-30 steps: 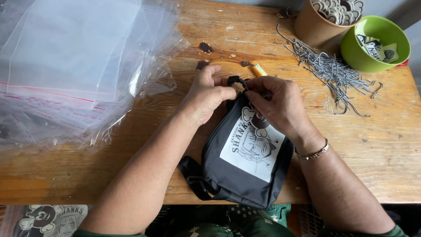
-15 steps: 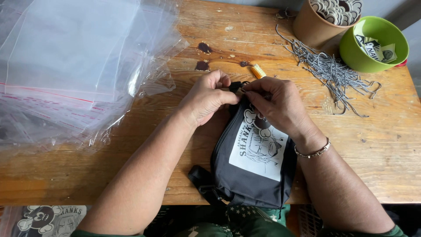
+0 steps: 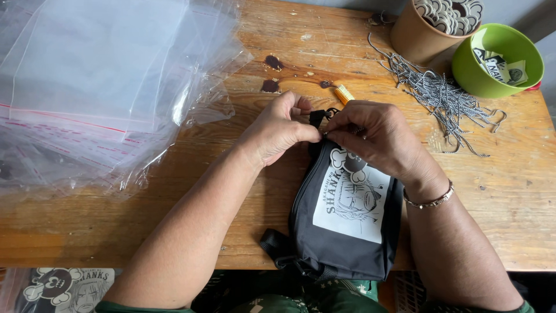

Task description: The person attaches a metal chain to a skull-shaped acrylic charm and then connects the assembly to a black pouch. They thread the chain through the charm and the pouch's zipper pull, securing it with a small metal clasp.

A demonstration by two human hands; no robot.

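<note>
Hands pinch together at top of a soft, light black pouch (image 3: 347, 226): left hand (image 3: 278, 130) and right hand (image 3: 373, 136) grip its zipper end on the desk (image 3: 509, 191).

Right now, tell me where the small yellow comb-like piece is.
In the head view the small yellow piece lies on the wooden table, just beyond the right hand, left of the pile of black-and-white cords.

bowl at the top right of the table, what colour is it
Bright green bowl, seen best in the head view, beside a tan cup.
</note>
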